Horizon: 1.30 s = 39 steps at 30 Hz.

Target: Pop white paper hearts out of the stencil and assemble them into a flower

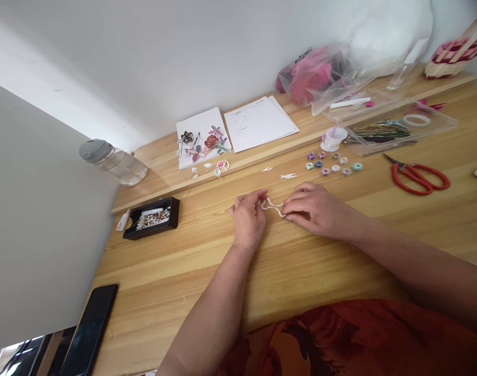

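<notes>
A thin white wavy strip (272,207), perhaps paper or cord, stretches between my two hands just above the wooden table. My left hand (251,216) pinches its left end with thumb and fingers. At its right end, the closed fingertips of my right hand (314,209) hold it; the exact grip is partly hidden. Small white pointed cut-outs (288,176) lie beyond my hands. Several small spools of coloured thread (336,168) sit behind my right hand. Red-handled scissors (414,175) rest farther right, their blades pointing to the upper left.
A black tray (175,211) of beads stands at the left near a clear bottle (124,166). Sheets of paper (277,125) and flower ornaments (211,142) lie on the raised shelf. A clear plastic box (438,124) is at the right. A phone (91,329) lies lower left.
</notes>
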Tool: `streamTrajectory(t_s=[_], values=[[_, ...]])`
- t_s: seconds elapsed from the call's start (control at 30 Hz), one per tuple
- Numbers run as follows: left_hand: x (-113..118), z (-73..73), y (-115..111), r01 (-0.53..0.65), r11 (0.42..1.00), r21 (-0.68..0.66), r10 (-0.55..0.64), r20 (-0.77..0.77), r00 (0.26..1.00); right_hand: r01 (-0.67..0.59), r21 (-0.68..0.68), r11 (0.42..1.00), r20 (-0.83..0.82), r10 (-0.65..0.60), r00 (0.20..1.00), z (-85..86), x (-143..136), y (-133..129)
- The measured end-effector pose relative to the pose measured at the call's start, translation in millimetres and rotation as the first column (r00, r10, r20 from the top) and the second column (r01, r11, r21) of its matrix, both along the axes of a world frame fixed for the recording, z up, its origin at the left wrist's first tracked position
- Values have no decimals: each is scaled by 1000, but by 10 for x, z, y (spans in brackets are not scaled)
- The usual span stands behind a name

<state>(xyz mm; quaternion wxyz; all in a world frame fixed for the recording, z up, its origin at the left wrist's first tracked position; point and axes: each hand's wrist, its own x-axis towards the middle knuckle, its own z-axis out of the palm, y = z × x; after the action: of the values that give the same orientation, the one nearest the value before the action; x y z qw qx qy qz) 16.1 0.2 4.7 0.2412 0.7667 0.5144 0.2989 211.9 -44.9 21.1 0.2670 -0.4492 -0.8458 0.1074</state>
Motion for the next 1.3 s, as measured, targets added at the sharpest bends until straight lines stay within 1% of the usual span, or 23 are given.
streamTrajectory(t_s=[0.17, 0.5, 0.83, 1.1, 1.3], values=[[4, 15, 1, -4, 1000, -13, 4, -21, 1000, 4, 1, 1000, 1, -4, 1000, 5, -3, 0], [2, 1, 1, 1, 1000, -5, -1, 0, 1000, -5, 1, 1000, 12, 5, 1000, -7, 6, 6], [2, 1, 8, 7, 1000, 1, -7, -13, 1000, 5, -1, 1000, 3, -5, 1000, -9, 3, -2], [-4, -2, 2, 16, 1000, 7, -16, -9, 1000, 9, 25, 1000, 8, -9, 1000, -27, 15, 7], [-5, -32, 14, 15, 1000, 21, -14, -5, 1000, 16, 41, 999, 7, -16, 1000, -49, 21, 14]])
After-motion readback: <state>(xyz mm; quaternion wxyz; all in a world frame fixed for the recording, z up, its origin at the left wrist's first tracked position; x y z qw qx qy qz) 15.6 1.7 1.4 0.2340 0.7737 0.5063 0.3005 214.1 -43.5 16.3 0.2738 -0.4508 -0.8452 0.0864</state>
